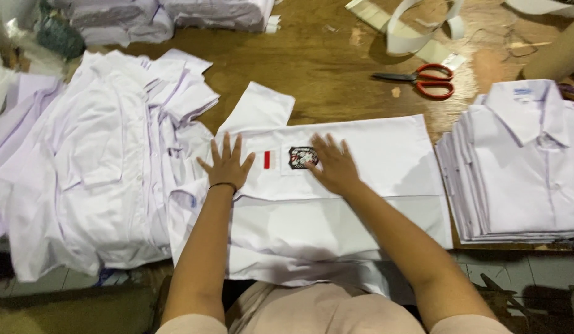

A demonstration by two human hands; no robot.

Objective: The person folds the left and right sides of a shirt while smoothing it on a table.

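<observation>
white short-sleeved cotton shirt (361,185) lying partly folded at centre of brown wooden desk (336,68). left hand (227,166) and right hand (333,166) pressed flat on it, fingers spread, gripping nothing. neat folded shirt stack (522,173) at right; loose unfolded shirt pile (101,173) at left remaining.

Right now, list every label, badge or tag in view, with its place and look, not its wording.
Flag patch: small red-and-white rectangle on the shirt, beside the left hand.
Crest badge: black shield with white and red, at the right hand fingertips.
Collar label: small blue strip on the top shirt of the right stack.
</observation>
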